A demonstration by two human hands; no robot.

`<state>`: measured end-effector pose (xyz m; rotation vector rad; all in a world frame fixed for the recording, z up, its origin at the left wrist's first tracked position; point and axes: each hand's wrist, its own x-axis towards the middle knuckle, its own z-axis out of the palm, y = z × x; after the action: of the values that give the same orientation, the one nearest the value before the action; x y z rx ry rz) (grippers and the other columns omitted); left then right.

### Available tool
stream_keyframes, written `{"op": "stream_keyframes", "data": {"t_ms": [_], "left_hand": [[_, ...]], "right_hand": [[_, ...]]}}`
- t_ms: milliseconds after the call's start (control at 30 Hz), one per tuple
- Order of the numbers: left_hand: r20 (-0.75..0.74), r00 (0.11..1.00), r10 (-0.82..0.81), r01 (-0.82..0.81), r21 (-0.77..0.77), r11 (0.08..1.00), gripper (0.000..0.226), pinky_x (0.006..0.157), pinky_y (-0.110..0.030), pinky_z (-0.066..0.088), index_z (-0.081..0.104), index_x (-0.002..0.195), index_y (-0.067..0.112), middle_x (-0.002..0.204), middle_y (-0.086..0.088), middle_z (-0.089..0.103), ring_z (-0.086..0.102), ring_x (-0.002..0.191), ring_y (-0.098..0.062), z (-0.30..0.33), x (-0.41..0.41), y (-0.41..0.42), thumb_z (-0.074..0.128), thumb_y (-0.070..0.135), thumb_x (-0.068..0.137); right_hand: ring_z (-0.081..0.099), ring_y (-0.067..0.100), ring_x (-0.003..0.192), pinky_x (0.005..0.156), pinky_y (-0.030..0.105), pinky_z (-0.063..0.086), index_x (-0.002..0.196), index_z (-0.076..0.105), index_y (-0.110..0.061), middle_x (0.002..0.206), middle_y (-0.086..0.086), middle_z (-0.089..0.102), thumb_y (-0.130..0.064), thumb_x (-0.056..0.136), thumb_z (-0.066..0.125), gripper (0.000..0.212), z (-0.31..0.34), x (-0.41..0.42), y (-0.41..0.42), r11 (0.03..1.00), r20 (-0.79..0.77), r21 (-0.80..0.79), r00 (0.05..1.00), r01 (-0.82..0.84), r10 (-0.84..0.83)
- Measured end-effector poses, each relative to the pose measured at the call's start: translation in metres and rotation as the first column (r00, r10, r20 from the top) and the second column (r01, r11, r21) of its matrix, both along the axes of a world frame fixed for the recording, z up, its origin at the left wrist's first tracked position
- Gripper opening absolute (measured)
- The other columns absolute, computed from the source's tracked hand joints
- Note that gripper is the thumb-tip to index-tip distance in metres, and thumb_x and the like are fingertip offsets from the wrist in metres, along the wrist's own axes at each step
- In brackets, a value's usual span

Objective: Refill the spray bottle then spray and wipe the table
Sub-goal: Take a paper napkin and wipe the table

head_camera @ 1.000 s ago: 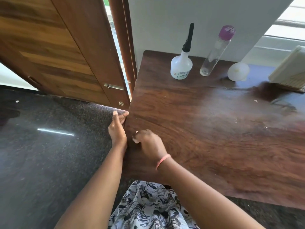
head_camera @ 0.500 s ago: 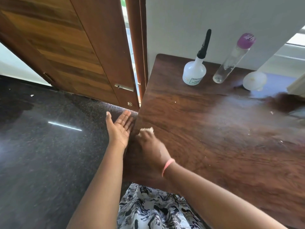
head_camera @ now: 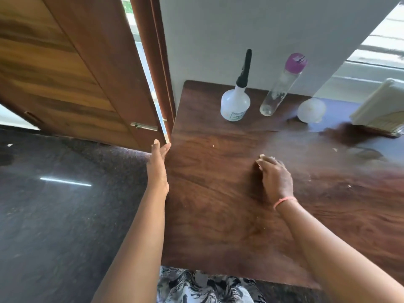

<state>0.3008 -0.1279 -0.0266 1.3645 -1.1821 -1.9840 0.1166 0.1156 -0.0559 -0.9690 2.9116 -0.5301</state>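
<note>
Wiping step in hand: the right hand (head_camera: pixel 276 177) pressed a small pale wipe (head_camera: pixel 261 157) onto the desk (head_camera: pixel 218 215) at frame centre; left hand (head_camera: pixel 157 164), fingers straight, cupped the desk's left edge. The spray bottle (head_camera: pixel 235 103) stood at upper centre. Next move probably calls for sweeping remaining crumbs (head_camera: pixel 334 149) leftward

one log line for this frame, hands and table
left hand open at table edge | right hand wiping, holds white wad | crumbs remain
</note>
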Motion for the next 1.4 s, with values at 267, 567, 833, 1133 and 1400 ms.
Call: {"op": "stream_keyframes", "data": {"t_ms": [267,567,833,1133,1400], "left_hand": [[0.085,0.992,0.091,-0.088,-0.041,0.995,0.082,0.103,-0.039,0.047,0.068,0.122,0.028,0.129,0.005,0.063,0.058,0.117,-0.013,0.018,-0.025,-0.005,0.05,0.07,0.054],[0.101,0.992,0.075,-0.063,-0.12,0.991,0.047,0.093,-0.027,0.031,0.064,0.128,0.025,0.146,0.008,0.048,0.042,0.131,-0.008,0.015,-0.027,-0.02,0.045,0.05,0.094],[0.125,0.992,0.033,-0.009,-0.189,0.982,0.047,0.108,-0.037,0.041,0.071,0.115,0.026,0.128,0.005,0.062,0.053,0.123,-0.015,0.023,-0.047,-0.006,0.047,0.058,0.089],[0.117,0.991,-0.065,0.099,-0.313,0.944,0.041,0.095,-0.018,0.033,0.065,0.125,0.02,0.123,0.017,0.053,0.043,0.115,0.002,0.032,-0.072,0.038,0.044,0.044,0.1],[0.093,0.988,-0.121,0.146,-0.337,0.93,0.038,0.079,0.005,0.037,0.066,0.123,0.016,0.111,0.02,0.06,0.053,0.093,0.017,0.026,-0.096,0.104,0.048,0.04,0.1]], "right_hand": [[0.063,0.026,0.11,0.09,0.035,0.053,0.098,0.073,-0.014,0.12,0.002,0.068,0.002,0.08,0.059,0.027,0.014,0.024,-0.085,0.911,0.085,-0.247,0.93,-0.329,0.359],[0.057,0.032,0.117,0.093,0.04,0.054,0.118,0.064,-0.008,0.128,0.012,0.059,-0.011,0.088,0.063,0.03,-0.01,0.095,-0.113,0.84,-0.008,-0.027,0.84,-0.542,0.542],[0.052,0.019,0.126,0.09,0.031,0.051,0.118,0.066,-0.019,0.133,-0.004,0.059,-0.02,0.098,0.042,0.031,-0.017,0.135,-0.039,0.514,-0.056,-0.024,0.514,-0.858,0.856],[0.064,0.027,0.107,0.103,0.032,0.044,0.095,0.075,-0.011,0.114,0.005,0.07,0.002,0.087,0.062,0.02,-0.014,-0.021,0.058,0.971,-0.052,-0.193,0.99,-0.14,0.132],[0.051,0.026,0.121,0.109,0.042,0.04,0.107,0.068,-0.009,0.125,0.01,0.062,0.0,0.084,0.065,0.024,-0.01,0.054,0.055,0.969,0.012,-0.21,0.99,-0.132,0.138]]}}
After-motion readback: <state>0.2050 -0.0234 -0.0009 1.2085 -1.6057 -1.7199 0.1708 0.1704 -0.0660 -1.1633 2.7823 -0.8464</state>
